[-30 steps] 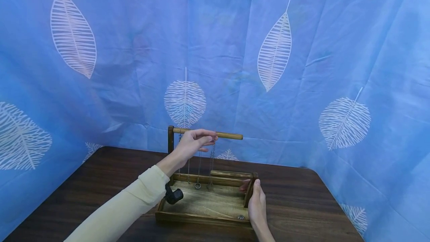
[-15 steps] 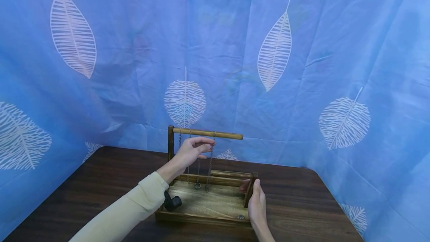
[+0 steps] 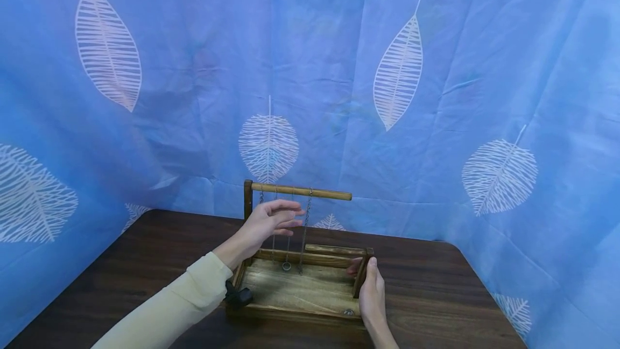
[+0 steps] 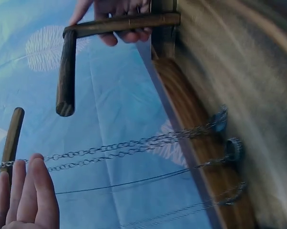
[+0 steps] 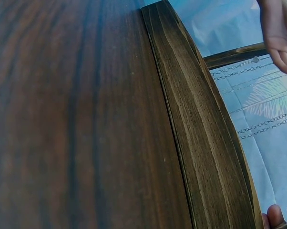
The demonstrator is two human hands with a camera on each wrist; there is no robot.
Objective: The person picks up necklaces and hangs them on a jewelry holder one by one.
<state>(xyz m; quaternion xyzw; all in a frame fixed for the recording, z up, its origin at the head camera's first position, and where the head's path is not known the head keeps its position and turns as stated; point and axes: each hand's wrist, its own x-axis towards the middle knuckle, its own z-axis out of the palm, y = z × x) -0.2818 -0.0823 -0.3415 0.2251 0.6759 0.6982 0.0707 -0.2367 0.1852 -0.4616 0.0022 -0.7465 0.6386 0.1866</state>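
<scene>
A wooden jewelry stand (image 3: 290,295) with a tray base stands on the table. Several necklaces hang from its upper rod (image 3: 331,194); the rightmost is a linked chain necklace (image 3: 308,217), and another carries a ring pendant (image 3: 286,266). My left hand (image 3: 261,225) hovers in front of them, fingers extended and holding nothing. In the left wrist view its fingers (image 4: 43,195) lie close to the chain necklace's upper end; whether they touch it is unclear. At the stand's right end, my right hand (image 3: 372,292) grips the short post (image 3: 360,279), its fingers partly hidden behind.
A bare lower rod (image 3: 334,250) juts left from the short post. Some small silvery piece (image 3: 349,312) lies in the tray's front right corner. The dark wooden table (image 3: 426,295) extends around the stand, with a blue leaf-patterned cloth (image 3: 329,96) behind.
My left hand has let go of the chain necklace and drawn down and left from the upper rod. The necklace now hangs there on its own. My right hand keeps its grip.
</scene>
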